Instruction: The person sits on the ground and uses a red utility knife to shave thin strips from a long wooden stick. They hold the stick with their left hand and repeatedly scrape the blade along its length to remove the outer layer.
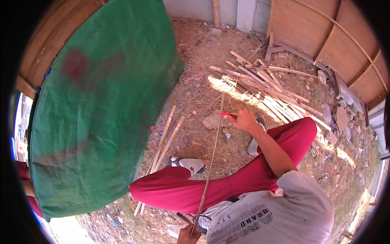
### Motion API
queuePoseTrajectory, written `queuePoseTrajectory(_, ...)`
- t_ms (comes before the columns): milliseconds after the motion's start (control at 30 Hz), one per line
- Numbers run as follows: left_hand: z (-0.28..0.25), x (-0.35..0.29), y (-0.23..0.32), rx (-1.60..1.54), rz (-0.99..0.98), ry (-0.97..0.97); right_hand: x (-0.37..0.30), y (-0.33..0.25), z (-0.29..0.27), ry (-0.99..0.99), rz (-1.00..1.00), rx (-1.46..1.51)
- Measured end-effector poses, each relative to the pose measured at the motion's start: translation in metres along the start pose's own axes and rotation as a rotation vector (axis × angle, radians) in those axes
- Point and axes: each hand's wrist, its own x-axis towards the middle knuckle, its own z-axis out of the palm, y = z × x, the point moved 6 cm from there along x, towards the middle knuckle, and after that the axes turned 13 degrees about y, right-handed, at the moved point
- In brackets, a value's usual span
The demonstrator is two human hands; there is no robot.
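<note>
A long, thin bamboo strip slants across my lap, from the bottom edge up to the ground in front of me. Its near end is gripped in my left hand, low in the picture beside my shirt. Out over the ground, my right hand is closed around a small tool with a red handle. The tip of this tool meets the strip near its far end; its working part is too small to make out. A flat stone lies on the ground beneath that far end.
A pile of split bamboo sticks lies ahead to the right. More bamboo poles rest by my left knee. A large green sheet hangs on the left. Wooden panels stand at the far right. Dry grass and litter cover the ground.
</note>
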Motion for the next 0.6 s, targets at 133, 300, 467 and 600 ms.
queuePoseTrajectory(133,-0.013,-0.010,0.013,0.046,-0.038,-0.019,0.014,0.012,-0.002,-0.040,0.077,-0.060)
queuePoseTrajectory(300,-0.011,-0.027,-0.010,0.051,0.010,0.002,0.016,0.019,0.007,-0.038,0.073,-0.078)
queuePoseTrajectory(467,-0.017,-0.038,-0.026,0.131,0.045,-0.015,0.019,0.041,0.021,-0.021,0.116,-0.147)
queuePoseTrajectory(600,-0.023,-0.048,-0.023,0.153,0.038,0.014,0.022,0.039,0.017,-0.090,0.154,-0.117)
